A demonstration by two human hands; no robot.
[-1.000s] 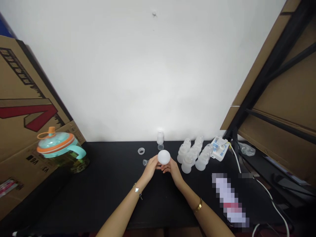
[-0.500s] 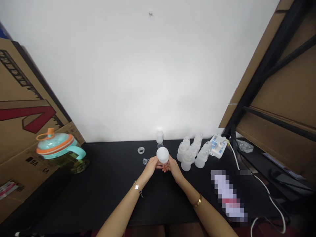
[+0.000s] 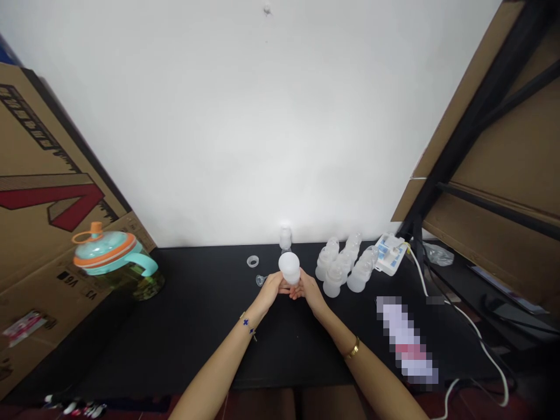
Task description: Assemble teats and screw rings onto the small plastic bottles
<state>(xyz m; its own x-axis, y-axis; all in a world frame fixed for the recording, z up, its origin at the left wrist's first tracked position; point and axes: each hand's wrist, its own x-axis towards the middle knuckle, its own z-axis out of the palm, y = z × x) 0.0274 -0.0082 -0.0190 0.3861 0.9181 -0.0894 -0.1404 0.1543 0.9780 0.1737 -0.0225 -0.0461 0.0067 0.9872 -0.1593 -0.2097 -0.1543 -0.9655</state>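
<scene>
My left hand (image 3: 270, 290) and right hand (image 3: 310, 290) grasp the frosted plastic bottle (image 3: 289, 268) equally from either side at its base. Its long axis stands upright, dome up, near the middle of the black tabletop (image 3: 196, 344).

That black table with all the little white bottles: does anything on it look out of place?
One frosted bottle stands alone at the back of the black table, apart from the cluster of bottles on the right. A small ring and a small clear piece also lie loose, separate from any bottle.
</scene>
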